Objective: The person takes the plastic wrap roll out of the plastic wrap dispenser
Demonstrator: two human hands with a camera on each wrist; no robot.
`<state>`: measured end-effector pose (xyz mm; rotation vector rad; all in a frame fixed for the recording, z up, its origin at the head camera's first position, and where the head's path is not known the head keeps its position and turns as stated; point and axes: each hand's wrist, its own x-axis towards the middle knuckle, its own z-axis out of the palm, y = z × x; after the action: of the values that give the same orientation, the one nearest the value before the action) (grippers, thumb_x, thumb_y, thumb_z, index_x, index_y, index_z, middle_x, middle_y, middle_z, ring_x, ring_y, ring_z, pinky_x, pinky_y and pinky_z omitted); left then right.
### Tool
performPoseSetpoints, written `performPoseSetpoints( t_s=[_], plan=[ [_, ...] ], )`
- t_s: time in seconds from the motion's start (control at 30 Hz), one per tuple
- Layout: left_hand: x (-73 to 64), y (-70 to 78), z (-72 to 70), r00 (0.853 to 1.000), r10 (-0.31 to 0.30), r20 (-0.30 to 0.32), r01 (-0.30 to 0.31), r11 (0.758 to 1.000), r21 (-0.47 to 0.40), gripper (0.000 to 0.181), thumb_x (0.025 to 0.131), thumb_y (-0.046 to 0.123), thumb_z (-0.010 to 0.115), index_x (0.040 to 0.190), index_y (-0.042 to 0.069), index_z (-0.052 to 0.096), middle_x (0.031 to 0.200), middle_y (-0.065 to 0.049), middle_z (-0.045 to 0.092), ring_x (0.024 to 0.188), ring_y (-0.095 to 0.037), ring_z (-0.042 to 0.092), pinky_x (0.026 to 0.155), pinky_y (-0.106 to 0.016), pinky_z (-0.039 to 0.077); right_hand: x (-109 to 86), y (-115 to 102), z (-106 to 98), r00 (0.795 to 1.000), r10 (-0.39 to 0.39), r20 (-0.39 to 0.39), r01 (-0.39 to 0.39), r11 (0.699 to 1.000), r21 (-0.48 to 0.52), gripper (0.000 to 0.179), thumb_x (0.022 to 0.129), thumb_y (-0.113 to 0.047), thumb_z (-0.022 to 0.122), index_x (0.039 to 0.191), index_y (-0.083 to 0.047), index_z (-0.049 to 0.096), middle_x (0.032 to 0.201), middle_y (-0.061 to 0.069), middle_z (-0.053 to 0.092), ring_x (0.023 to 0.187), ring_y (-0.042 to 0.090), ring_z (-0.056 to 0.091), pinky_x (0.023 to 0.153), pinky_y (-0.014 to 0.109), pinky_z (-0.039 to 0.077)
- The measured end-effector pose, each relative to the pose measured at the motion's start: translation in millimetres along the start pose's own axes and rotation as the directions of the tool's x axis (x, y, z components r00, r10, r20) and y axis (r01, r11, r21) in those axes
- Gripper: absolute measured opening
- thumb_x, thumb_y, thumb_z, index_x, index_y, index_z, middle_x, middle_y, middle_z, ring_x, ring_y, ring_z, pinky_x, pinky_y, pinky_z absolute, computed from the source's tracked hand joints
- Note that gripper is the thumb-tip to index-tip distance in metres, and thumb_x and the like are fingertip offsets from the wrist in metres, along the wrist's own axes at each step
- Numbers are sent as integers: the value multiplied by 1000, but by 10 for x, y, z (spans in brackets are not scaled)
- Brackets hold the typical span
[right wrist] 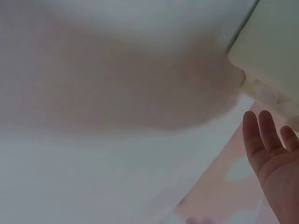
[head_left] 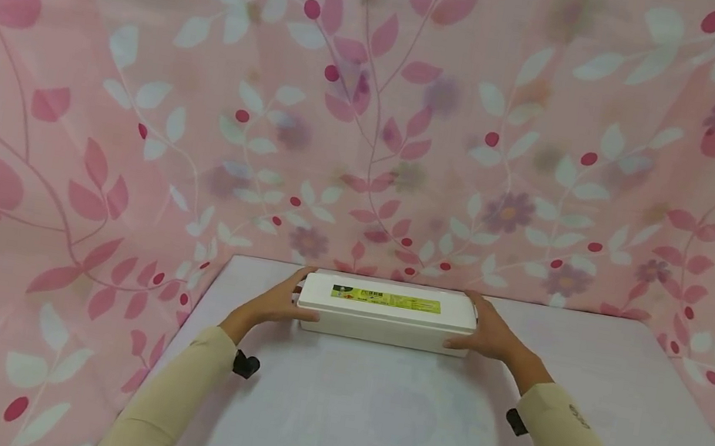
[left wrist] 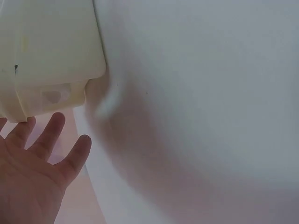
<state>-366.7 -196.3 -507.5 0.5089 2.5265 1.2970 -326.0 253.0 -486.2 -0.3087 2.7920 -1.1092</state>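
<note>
A long white lidded box (head_left: pixel 386 330) with a yellow-green printed label (head_left: pixel 387 299) lies on the table near its back edge, its long side facing me. My left hand (head_left: pixel 278 302) holds its left end, thumb along the front face and a finger at the back corner. At the opposite end my right hand (head_left: pixel 488 331) holds the box the same way. In the left wrist view, several spread fingers (left wrist: pixel 49 135) lie by the end of the box (left wrist: pixel 51 51). The right wrist view shows fingers (right wrist: pixel 267 133) beside the other end (right wrist: pixel 271 46). Both thumbs are hidden in the wrist views.
A pale cloth-covered table (head_left: pixel 367 427) stretches toward me from the box. Pink curtains (head_left: pixel 377 101) with leaf and flower prints hang behind and at both sides. A small black device (head_left: pixel 246 364) sits at the left wrist, another (head_left: pixel 516 421) at the right.
</note>
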Motion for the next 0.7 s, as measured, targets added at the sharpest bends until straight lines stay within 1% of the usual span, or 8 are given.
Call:
performPoseSetpoints(
  t_s=[0.1, 0.23, 0.3, 0.33, 0.47, 0.53, 0.57, 0.7],
  plan=[
    [34, -9, 11, 1000, -7, 16, 8, 996, -85, 114, 73, 39, 88, 158, 24, 14, 156, -7, 34, 140, -36, 39, 108, -57, 40, 20, -9, 2, 1000, -19, -2, 19, 1000, -5, 117, 67, -40, 91, 153, -7, 20, 145, 23, 38, 123, 41, 42, 108, 67, 32],
    [90, -46, 48, 1000, 6, 13, -4, 992, -123, 113, 72, 35, 89, 157, 22, 15, 153, -6, 37, 138, -36, 42, 105, -53, 43, 37, 6, 22, 1000, -24, -15, 25, 1000, 12, 112, 68, -35, 91, 151, -5, 23, 142, 23, 40, 121, 40, 43, 107, 66, 33],
    [105, -57, 61, 1000, 19, 1, -19, 993, -112, 112, 72, 34, 89, 156, 21, 17, 151, -6, 39, 136, -34, 43, 105, -53, 43, 56, 17, 42, 1000, -10, -19, 11, 999, 39, 112, 67, -33, 92, 150, -3, 22, 141, 23, 42, 120, 40, 45, 107, 65, 34],
    [83, -15, 55, 1000, 16, -1, -16, 994, -111, 110, 73, 32, 89, 156, 21, 17, 152, -7, 39, 137, -35, 42, 106, -54, 42, 72, 24, 57, 1000, 3, -19, -2, 999, 52, 113, 67, -34, 92, 150, -4, 22, 140, 22, 42, 120, 40, 45, 107, 64, 35],
    [95, -13, 14, 1000, 15, -8, -16, 995, -94, 110, 69, 30, 92, 154, 25, 21, 148, -4, 44, 134, -31, 44, 108, -55, 40, 129, 16, 103, 1000, 19, -15, -18, 997, 72, 117, 66, -34, 93, 151, -4, 19, 140, 21, 42, 120, 39, 45, 106, 63, 36],
    [114, -14, 8, 1000, 23, 4, -23, 995, -96, 111, 69, 27, 92, 154, 24, 21, 147, -3, 45, 132, -30, 45, 108, -54, 40, 132, 1, 113, 1000, 23, -13, -22, 998, 62, 119, 65, -34, 93, 152, -4, 18, 141, 22, 40, 120, 39, 44, 106, 64, 35],
    [149, -54, 18, 999, 32, 7, -31, 995, -91, 111, 68, 27, 93, 153, 24, 22, 145, -2, 47, 130, -27, 46, 108, -53, 40, 123, -6, 108, 1000, 23, -13, -22, 998, 61, 119, 65, -33, 93, 152, -3, 18, 142, 23, 39, 121, 39, 43, 107, 64, 34],
    [170, -23, 51, 999, 52, 8, -51, 996, -74, 108, 67, 22, 93, 150, 19, 24, 142, -3, 48, 128, -25, 48, 108, -52, 40, 102, -31, 71, 1000, 22, -4, -22, 998, 67, 117, 66, -29, 93, 151, -1, 18, 141, 22, 39, 121, 39, 44, 106, 63, 35]
  ],
)
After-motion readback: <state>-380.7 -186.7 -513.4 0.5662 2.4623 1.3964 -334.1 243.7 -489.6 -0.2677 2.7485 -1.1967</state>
